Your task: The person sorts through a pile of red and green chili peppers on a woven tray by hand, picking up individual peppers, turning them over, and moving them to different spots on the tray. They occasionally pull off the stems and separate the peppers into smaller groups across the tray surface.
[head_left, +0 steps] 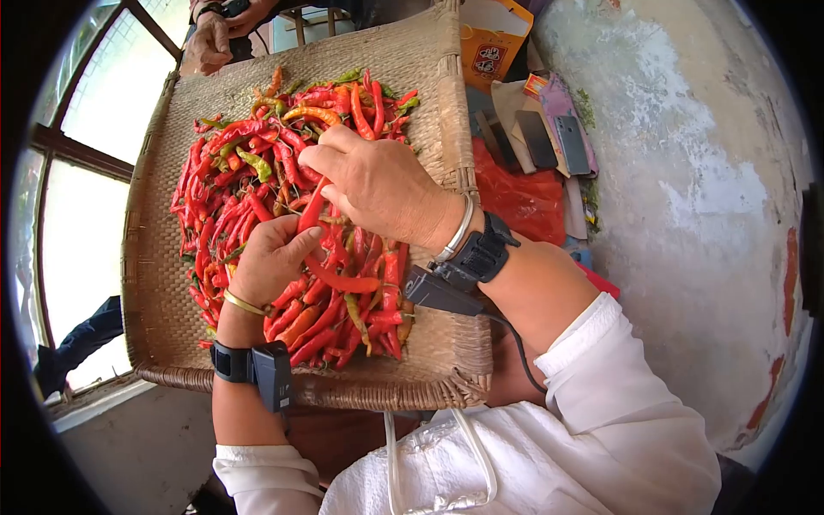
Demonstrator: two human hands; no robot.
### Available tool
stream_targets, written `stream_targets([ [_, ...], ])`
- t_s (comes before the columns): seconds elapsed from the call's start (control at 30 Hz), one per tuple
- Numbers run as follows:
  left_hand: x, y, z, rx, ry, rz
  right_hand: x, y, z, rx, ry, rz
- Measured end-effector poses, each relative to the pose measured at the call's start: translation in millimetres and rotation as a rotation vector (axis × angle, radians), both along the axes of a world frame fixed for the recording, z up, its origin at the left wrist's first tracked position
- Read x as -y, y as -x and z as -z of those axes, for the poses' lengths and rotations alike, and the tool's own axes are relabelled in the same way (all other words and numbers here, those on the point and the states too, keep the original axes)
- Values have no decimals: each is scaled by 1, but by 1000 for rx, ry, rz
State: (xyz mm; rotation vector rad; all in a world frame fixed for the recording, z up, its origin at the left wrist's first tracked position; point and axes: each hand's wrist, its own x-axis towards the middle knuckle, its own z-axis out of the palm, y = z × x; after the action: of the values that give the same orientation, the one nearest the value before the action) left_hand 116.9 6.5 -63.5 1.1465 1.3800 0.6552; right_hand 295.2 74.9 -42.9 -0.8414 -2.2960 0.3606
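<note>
A woven tray (159,318) with a thick bound rim carries a heap of red peppers (322,330), spread below and around the left fingers (299,246) and right fingers (324,161). Yellow-green peppers (256,164) and orange peppers (311,114) lie among them, beyond the fingers.

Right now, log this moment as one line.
left hand: holding red chili | right hand: at its upper end | chili pile: on woven tray | another person's hand: by tray's far left corner
</note>
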Motion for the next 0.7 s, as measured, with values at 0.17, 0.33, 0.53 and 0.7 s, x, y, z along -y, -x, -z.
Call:
stream_targets([
  [0.17,-13,34,-6,362,-238,-468,-11,-16,19,424,133,-90],
  [0.33,-11,22,-4,338,-220,-651,6,-14,9,676,485,-349],
  [0.53,11,-16,1,-284,-142,390,27,-1,28,874,445,-493],
  [0.7,18,-11,6,-181,-396,83,13,-7,12,745,521,-309],
])
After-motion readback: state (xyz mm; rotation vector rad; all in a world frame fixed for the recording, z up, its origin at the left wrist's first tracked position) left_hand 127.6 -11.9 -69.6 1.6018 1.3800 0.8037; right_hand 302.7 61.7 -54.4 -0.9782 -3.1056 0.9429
